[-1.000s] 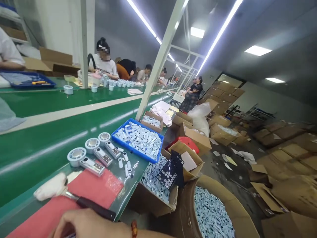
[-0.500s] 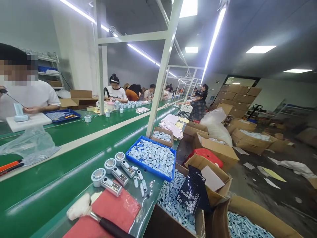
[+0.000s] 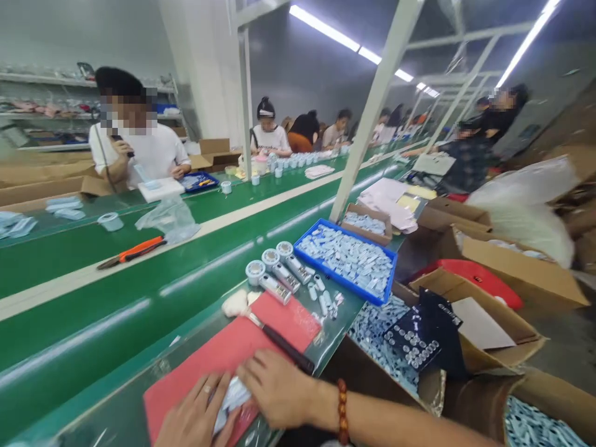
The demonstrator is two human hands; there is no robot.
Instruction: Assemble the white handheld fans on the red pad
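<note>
At the bottom of the head view my left hand [image 3: 198, 413] and my right hand [image 3: 274, 385] are both closed on a pale blue-white piece [image 3: 233, 397] over a red mat [image 3: 186, 379]. The piece is partly hidden under my fingers. A dark-handled tool [image 3: 284, 344] lies across the mat, just beyond my right hand, with a white wad [image 3: 235, 302] near its tip. Past the mat, three light blue round-headed devices [image 3: 274, 287] lie side by side. Several small light blue parts [image 3: 323, 298] lie to their right.
A blue tray [image 3: 302, 251] of small parts stands beyond the devices, near a slanted white post [image 3: 372, 112]. Open cartons [image 3: 470, 279] line the right side. Orange-handled pliers [image 3: 139, 248] lie on the green conveyor line. A person [image 3: 144, 149] works across it.
Both my hands have come into view at the bottom with the pale piece. The view has swung left, so the devices, tray and cartons appear further right.
</note>
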